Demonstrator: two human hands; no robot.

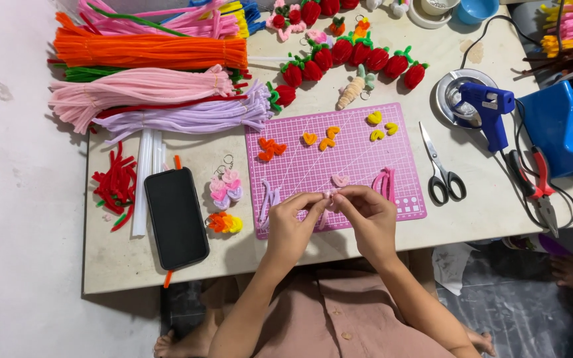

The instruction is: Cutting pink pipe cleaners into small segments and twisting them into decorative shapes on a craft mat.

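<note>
A: Which way is the pink pipe cleaner [328, 199] pointing?

B: Its long axis is running roughly down and a bit left from the grip, toward the person. The top end is sitting between both sets of fingertips, and the tail is hanging below them over the pink cutting mat [300, 166].

A: Grip?

B: The left hand [291, 225] and right hand [371, 219] are both pinching it, thumbs and forefingers closed on the top, w/ the tips nearly touching each other.

A: Anything hidden?

B: Fingers are covering most of the top, so the shape there is hard to make out. Can't tell if it's bent or twisted.

A: Look?

B: Fuzzy, pale pink, thin. A small pink heart [340, 179] is lying just beyond the grip, and scissors [442, 169] are lying well off to the right.
</note>
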